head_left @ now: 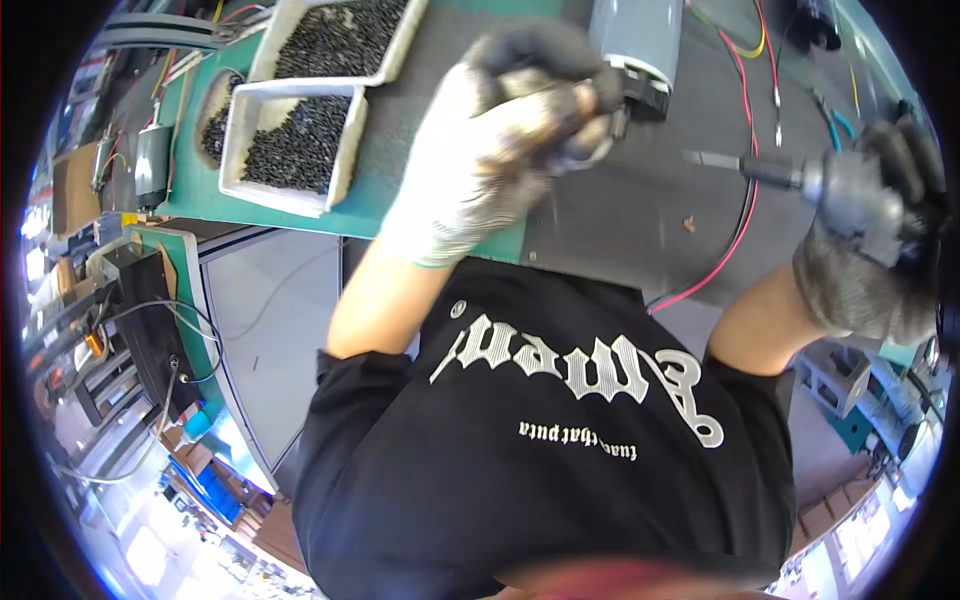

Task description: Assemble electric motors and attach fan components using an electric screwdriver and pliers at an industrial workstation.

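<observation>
My left hand [510, 130], in a white glove with dark, worn fingertips, is closed, its fingers curled in a pinch. A small part shows at the fingers, too blurred to name. Right beside them is the black end of a grey cylindrical motor [636, 40]; whether they touch it I cannot tell. At the right, my right hand [870, 270], in a grey glove, is wrapped round a power screwdriver [860, 205]. Its long bit points left toward the motor's end, with a gap between them. The tool's rear is lost at the dark picture rim.
Two white trays [230, 150] of small black parts stand at the left on the green mat [385, 190]. Red and black wires [742, 215] cross the dark work surface. Blue-handled pliers [838, 125] lie beyond the screwdriver. Another motor [153, 160] is at far left.
</observation>
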{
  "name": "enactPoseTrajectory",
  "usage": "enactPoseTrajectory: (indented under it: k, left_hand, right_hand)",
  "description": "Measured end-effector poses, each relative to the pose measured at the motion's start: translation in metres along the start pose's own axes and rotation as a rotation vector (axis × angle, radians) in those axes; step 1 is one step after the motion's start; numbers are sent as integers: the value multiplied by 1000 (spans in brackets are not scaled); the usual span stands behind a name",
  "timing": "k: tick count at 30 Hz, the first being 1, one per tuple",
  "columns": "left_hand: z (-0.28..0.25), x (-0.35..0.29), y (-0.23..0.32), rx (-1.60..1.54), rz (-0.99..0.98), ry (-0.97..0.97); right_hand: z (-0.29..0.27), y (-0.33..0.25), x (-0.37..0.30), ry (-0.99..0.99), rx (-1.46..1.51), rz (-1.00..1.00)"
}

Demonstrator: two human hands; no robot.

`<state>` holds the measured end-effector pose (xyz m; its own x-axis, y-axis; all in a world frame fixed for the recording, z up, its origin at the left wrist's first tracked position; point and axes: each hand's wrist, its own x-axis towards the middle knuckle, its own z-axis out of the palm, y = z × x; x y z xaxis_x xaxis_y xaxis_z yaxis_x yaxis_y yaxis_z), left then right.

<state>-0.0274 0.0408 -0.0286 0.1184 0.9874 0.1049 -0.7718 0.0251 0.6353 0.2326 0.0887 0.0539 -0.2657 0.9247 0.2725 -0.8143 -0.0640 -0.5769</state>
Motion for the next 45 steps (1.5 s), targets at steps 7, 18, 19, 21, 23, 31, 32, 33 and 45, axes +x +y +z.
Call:
enactPoseTrajectory:
  k: [7, 18, 19, 21, 23, 31, 32, 33, 45]
  left_hand:
    - [6, -2, -40, -462, -141, -78]
    - [-1, -26, -61, -578, -655, -102]
    - [0, -23, -65, -584, -661, -101]
    - [7, -16, -66, -322, -708, 558]
    - [-10, -9, -76, -348, -635, 480]
    - [-26, -5, -91, -768, -557, 225]
    - [-21, -3, -86, -689, -565, 243]
    - [-16, -1, -82, -610, -571, 259]
    - [-23, 8, -76, -256, -482, 190]
  right_hand:
    - [26, 46, 0, 105, -198, -110]
    - [25, 73, -10, 209, -409, -206]
    - [22, 76, -8, 220, -432, -216]
    - [13, 70, -7, 236, -471, -245]
    - [11, 72, -4, 252, -508, -279]
    - [1, 89, 12, 300, -677, -368]
    - [-2, 90, 13, 308, -700, -377]
    - [-3, 89, 12, 317, -723, -385]
    - [-7, 103, 10, 352, -763, -362]
